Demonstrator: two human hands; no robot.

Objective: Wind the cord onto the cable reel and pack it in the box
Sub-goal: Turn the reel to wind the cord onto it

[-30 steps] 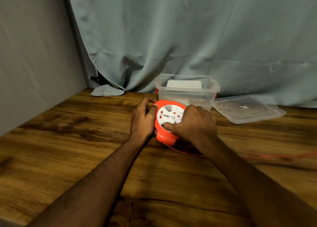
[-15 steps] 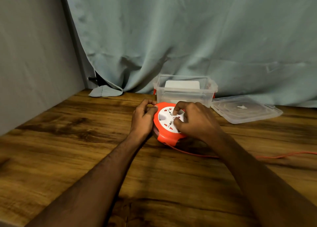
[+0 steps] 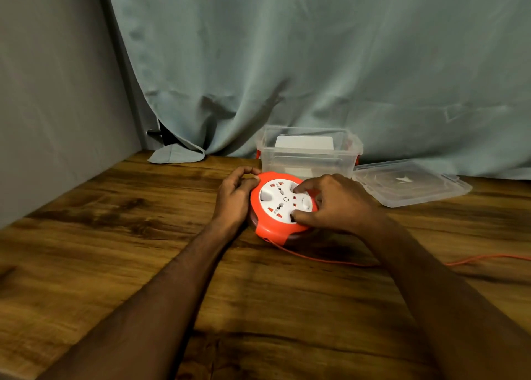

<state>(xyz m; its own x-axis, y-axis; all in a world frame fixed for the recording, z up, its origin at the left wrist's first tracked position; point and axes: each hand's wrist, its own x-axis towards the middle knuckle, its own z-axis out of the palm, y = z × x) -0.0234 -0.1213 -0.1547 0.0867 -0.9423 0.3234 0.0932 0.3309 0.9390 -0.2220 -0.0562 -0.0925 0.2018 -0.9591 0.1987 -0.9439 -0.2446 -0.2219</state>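
Note:
An orange cable reel [image 3: 271, 230] with a white socket face lies on the wooden table [image 3: 115, 250], tilted toward me. My left hand [image 3: 234, 198] grips its left rim with curled fingers. My right hand [image 3: 336, 204] has curled fingertips and thumb set in the recesses of the white face. A thin orange cord [image 3: 330, 260] leaves the reel's lower edge and runs right along the table to the frame edge. Just behind the reel stands a clear plastic box [image 3: 309, 157], open on top, with a white item inside.
The box's clear lid [image 3: 408, 184] lies flat to the right of the box. A grey-green curtain [image 3: 316, 63] hangs behind the table, and a grey wall [image 3: 51, 92] closes the left side.
My right hand has shifted around the white face from its lower right to its right side, turning it. The cord on the table has pulled in and lies straighter. My left hand stays on the rim.

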